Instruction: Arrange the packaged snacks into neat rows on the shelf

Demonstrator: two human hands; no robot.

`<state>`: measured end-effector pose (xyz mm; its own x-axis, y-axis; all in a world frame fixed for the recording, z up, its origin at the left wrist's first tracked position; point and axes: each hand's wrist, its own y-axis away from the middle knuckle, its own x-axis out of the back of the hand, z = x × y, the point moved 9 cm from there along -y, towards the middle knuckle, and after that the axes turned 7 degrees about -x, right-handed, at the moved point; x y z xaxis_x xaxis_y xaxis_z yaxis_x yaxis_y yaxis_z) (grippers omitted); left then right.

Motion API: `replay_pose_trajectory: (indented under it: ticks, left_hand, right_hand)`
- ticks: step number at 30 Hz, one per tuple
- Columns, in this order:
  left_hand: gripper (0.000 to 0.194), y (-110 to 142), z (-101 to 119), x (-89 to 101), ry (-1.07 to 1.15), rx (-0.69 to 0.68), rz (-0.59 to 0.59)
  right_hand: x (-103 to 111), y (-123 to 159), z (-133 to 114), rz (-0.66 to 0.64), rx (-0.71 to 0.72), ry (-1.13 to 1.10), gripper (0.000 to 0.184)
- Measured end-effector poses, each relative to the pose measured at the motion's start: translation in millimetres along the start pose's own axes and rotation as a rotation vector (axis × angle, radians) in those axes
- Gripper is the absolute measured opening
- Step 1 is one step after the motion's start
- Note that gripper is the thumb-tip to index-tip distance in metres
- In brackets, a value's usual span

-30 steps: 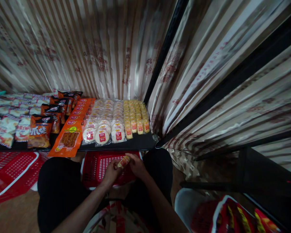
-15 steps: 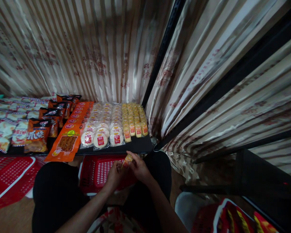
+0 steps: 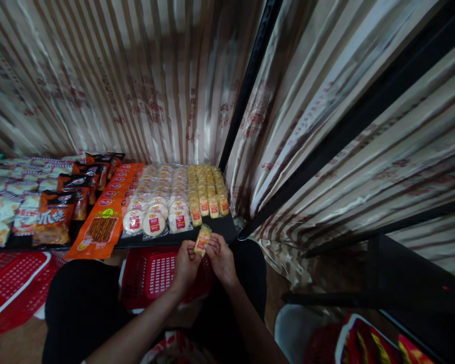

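Observation:
My left hand (image 3: pixel 185 264) and my right hand (image 3: pixel 220 259) both pinch one small yellow snack packet (image 3: pixel 202 239) with a red label, held upright just in front of the black shelf edge (image 3: pixel 212 233). The packet hovers below rows of matching yellow packets (image 3: pixel 208 191) laid at the shelf's right end. A red plastic basket (image 3: pixel 153 275) sits under my hands, between my knees.
Left of the yellow packets lie round white cakes (image 3: pixel 155 202), orange stick-snack bags (image 3: pixel 106 217), dark orange bags (image 3: pixel 55 217) and white bags (image 3: pixel 3 212). Striped curtains hang behind and to the right. Another red basket (image 3: pixel 11 278) lies at the left, red bags (image 3: pixel 367 338) at bottom right.
Both hands have risen from over the red basket towards the shelf edge, turning the yellow packet upright.

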<state>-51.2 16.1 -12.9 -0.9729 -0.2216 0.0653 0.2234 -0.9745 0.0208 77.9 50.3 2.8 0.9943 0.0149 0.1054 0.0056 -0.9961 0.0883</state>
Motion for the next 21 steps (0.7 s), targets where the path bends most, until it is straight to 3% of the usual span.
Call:
replay_pose_trajectory:
  ticks: [8,21]
  left_hand:
    - [0.014,-12.1,16.5,-14.0,-0.046,-0.084,-0.018]
    - [0.042,-37.1,34.5,-17.3,-0.254,-0.218,0.022]
  right_hand:
    - [5.6,-6.0,-11.6,0.07,0.03,0.124,0.035]
    - [11.8,-44.1,-30.4,0.169,0.138,0.26,0.042]
